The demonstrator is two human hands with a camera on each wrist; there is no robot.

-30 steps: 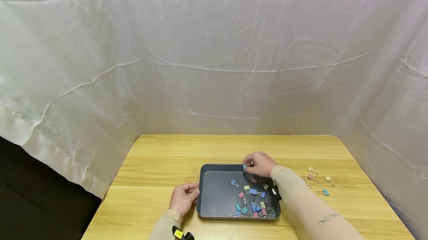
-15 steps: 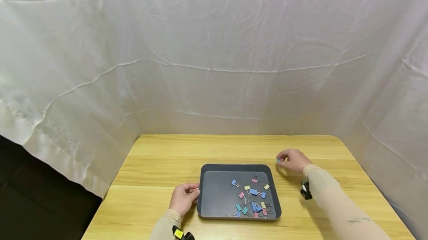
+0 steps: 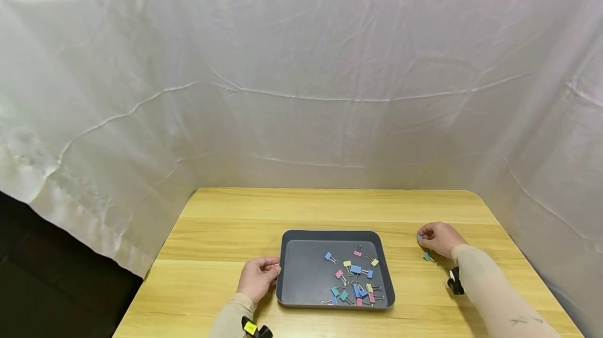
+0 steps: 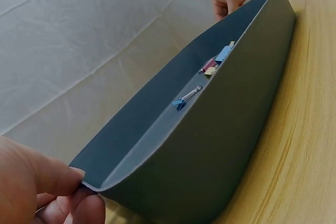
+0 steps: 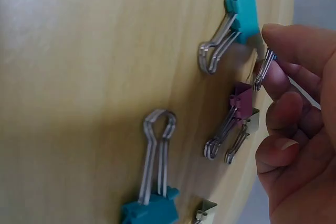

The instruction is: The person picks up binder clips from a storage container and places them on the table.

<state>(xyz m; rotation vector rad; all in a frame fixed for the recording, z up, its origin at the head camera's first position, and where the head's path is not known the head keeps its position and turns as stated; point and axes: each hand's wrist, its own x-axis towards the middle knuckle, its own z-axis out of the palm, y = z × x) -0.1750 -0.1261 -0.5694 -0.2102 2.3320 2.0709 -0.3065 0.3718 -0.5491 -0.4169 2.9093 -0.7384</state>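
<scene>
My left hand (image 3: 259,280) pinches the left rim of a dark grey tray (image 3: 301,275); the left wrist view shows the thumb and fingers (image 4: 55,177) at the tray's corner. Inside, mostly to the right, lie several binder clips (image 3: 356,270) in blue, teal, pink and yellow. Over the table to the right, my right hand (image 3: 442,239) pinches a small blue binder clip (image 5: 266,69) between thumb and fingers, its silver handles showing. Just below that hand lies a teal binder clip (image 5: 244,17). Pink (image 5: 241,100) and teal clips (image 5: 152,208) lie around it.
Two yellow clips (image 5: 253,120) also lie on the wooden table (image 3: 226,223) near my right hand. Pale cloth (image 3: 301,134) hangs behind the table and along both sides. The tray's raised walls stand between its clips and the table.
My right hand has moved right, from over the tray's far edge to the loose clips on the table, carrying the blue clip along. My left hand stays on the rim.
</scene>
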